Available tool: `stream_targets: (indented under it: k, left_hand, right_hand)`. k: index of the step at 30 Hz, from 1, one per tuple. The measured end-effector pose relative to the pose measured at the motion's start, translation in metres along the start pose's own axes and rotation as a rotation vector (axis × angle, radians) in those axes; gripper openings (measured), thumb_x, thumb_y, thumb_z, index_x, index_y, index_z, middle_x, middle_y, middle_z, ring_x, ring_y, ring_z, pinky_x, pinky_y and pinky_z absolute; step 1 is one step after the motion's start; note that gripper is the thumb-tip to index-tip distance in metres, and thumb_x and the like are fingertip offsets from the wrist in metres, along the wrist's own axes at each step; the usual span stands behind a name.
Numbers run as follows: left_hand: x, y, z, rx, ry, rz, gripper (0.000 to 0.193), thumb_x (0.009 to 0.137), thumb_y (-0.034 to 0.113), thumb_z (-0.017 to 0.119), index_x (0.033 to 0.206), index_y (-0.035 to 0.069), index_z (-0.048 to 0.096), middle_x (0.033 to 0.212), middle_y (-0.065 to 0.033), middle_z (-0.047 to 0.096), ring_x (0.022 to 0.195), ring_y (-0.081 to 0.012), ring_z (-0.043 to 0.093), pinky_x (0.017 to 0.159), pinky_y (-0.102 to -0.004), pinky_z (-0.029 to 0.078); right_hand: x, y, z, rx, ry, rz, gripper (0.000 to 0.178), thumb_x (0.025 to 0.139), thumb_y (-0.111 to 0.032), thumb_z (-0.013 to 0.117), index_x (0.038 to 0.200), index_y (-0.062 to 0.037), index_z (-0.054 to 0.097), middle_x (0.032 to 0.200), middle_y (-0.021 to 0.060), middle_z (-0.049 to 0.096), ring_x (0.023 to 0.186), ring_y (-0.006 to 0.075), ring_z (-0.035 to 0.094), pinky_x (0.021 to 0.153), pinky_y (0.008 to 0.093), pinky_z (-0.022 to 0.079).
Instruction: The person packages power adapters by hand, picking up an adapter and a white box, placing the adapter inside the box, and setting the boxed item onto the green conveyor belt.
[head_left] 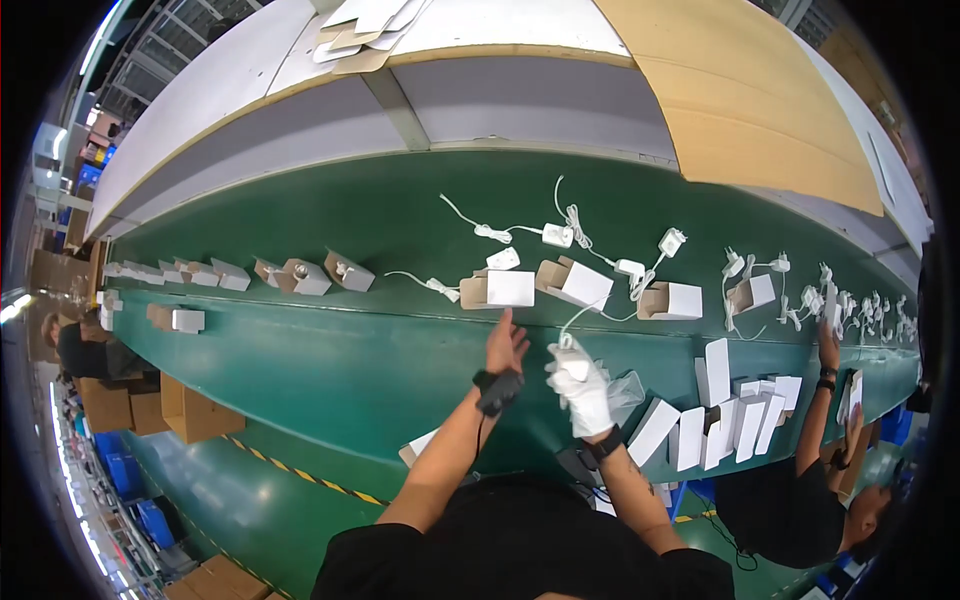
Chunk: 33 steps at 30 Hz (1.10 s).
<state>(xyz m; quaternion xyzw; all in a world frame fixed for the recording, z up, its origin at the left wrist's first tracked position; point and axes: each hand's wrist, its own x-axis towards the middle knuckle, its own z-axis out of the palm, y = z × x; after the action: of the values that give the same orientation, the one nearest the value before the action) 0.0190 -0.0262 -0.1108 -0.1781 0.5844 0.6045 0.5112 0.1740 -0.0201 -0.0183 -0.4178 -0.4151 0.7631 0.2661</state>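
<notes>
My bare left hand (507, 348) is open, palm turned up and fingers apart. It reaches toward an open white box (511, 288) lying on the green belt (330, 350). My right hand (580, 392), in a white glove, is closed around a white power adapter (573, 366), whose thin cable runs up toward the boxes. A clear plastic bag (626, 392) hangs beside the glove. Beyond the left hand, another white adapter (503, 260) with its cord lies by the box. Two more open boxes, a tilted one (575, 281) and a straighter one (670, 301), lie farther right.
More adapters (557, 235) with bundled cords are scattered along the belt. Flat white boxes (735, 425) stand at the near right edge. Open boxes (300, 277) line the far left. At right, a co-worker's hand (829, 345) reaches over the belt. A shelf (540, 95) runs behind.
</notes>
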Motion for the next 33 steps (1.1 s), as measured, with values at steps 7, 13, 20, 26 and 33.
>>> stream_targets:
  k: [7, 13, 20, 26, 33]
  left_hand:
    - [0.106, 0.078, 0.079, 0.526, 0.929, -0.001, 0.100, 0.048, 0.052, 0.084, 0.125, 0.002, 0.044, 0.123, -0.0174, 0.048, 0.108, -0.0325, 0.051, 0.087, -0.0407, 0.044]
    - [0.087, 0.093, 0.048, 0.374, 1.034, -0.028, 0.088, 0.051, 0.038, 0.084, 0.121, 0.002, 0.044, 0.111, -0.0147, 0.056, 0.100, -0.0328, 0.055, 0.082, -0.0422, 0.047]
    - [-0.022, 0.089, -0.086, 0.978, -0.147, 0.923, 0.069, 0.057, 0.015, 0.073, 0.119, 0.006, 0.044, 0.111, -0.0145, 0.055, 0.102, -0.0308, 0.055, 0.079, -0.0383, 0.049]
    - [-0.164, 0.128, -0.057, 1.684, -0.201, 1.195, 0.063, 0.057, -0.001, 0.063, 0.116, 0.015, 0.050, 0.112, -0.0072, 0.055, 0.103, -0.0311, 0.052, 0.076, -0.0370, 0.051]
    - [-0.218, 0.121, -0.045, 1.837, -0.578, 1.281, 0.067, 0.057, -0.001, 0.061, 0.120, 0.019, 0.049, 0.114, -0.0027, 0.055, 0.103, -0.0292, 0.052, 0.076, -0.0380, 0.051]
  right_hand:
    - [-0.019, -0.030, -0.012, 0.463, -0.057, 0.021, 0.061, 0.086, -0.039, 0.062, 0.130, -0.0023, 0.042, 0.118, 0.0099, 0.054, 0.095, 0.0159, 0.057, 0.070, 0.0268, 0.050]
    - [-0.060, -0.062, -0.012, 0.647, -0.242, 0.152, 0.066, 0.087, -0.047, 0.056, 0.130, 0.0000, 0.039, 0.118, 0.0132, 0.053, 0.091, 0.0173, 0.058, 0.067, 0.0281, 0.050]
    - [-0.072, -0.102, -0.016, 0.009, -0.578, 0.313, 0.064, 0.091, -0.049, 0.045, 0.129, 0.0021, 0.037, 0.120, 0.0194, 0.050, 0.087, 0.0224, 0.057, 0.063, 0.0298, 0.049]
    - [-0.069, -0.089, -0.008, 0.829, -0.646, 0.620, 0.059, 0.093, -0.045, 0.043, 0.128, 0.0028, 0.038, 0.118, 0.0204, 0.050, 0.088, 0.0239, 0.057, 0.064, 0.0309, 0.050]
    - [-0.064, -0.076, -0.010, 0.198, -0.685, 0.277, 0.034, 0.094, -0.022, 0.047, 0.120, 0.0010, 0.049, 0.115, 0.0160, 0.054, 0.090, 0.0236, 0.058, 0.065, 0.0314, 0.050]
